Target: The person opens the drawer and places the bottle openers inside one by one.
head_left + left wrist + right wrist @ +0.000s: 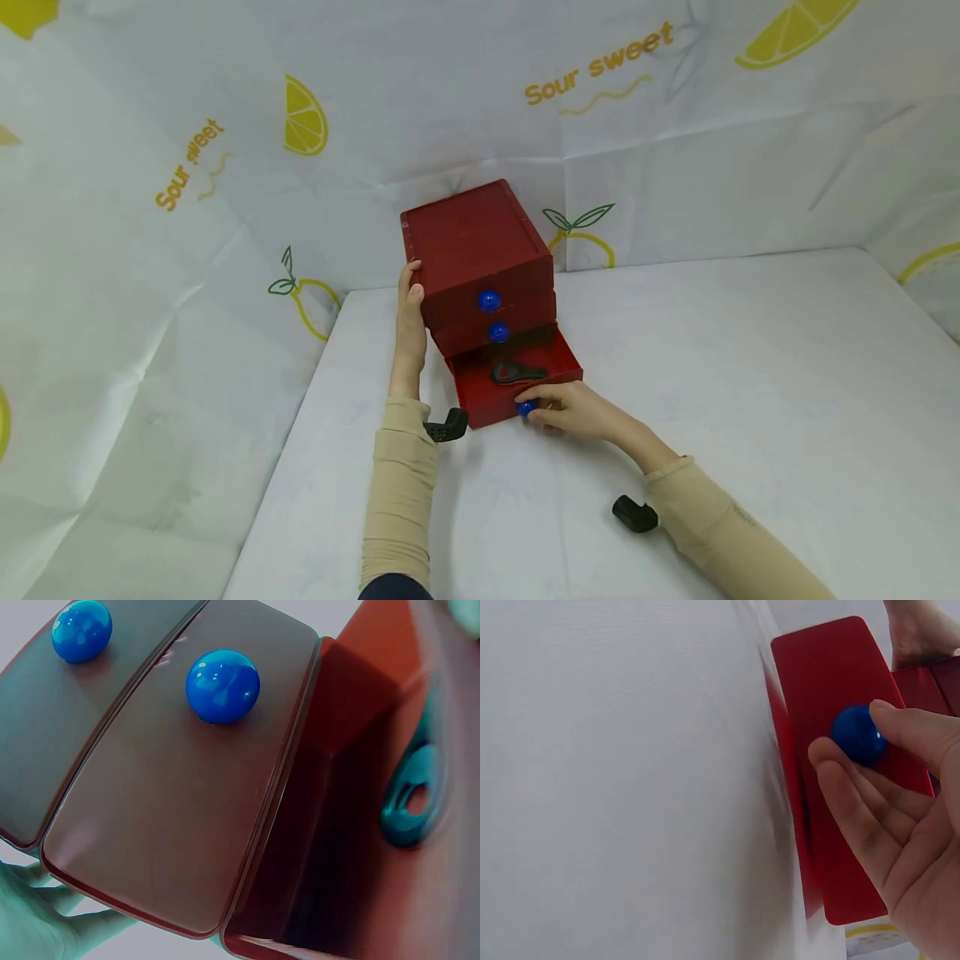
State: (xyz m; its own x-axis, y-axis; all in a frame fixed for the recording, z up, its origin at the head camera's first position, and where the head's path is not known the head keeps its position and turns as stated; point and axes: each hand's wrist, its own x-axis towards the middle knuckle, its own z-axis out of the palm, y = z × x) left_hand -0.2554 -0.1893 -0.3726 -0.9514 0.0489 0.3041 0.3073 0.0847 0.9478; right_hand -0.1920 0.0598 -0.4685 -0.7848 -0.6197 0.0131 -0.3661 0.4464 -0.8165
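Observation:
A dark red drawer cabinet [476, 237] with round blue knobs stands on the white table. Its bottom drawer [487, 406] is pulled out, while the two above are closed. My right hand [573, 408] pinches the blue knob [859, 735] of that bottom drawer between thumb and fingers. Against the cabinet's left side rests my left hand [410, 329], its fingers extended along the wall; in the left wrist view they partly disappear behind the cabinet. Inside the drawer lies a flat dark tool [517, 372] with a rounded, holed head and a short handle.
The white table [712, 375] stretches to both sides of the cabinet. Behind it hangs a white sheet [450, 100] printed with lemons and lettering. Black camera mounts [636, 514] stick out from both sleeves.

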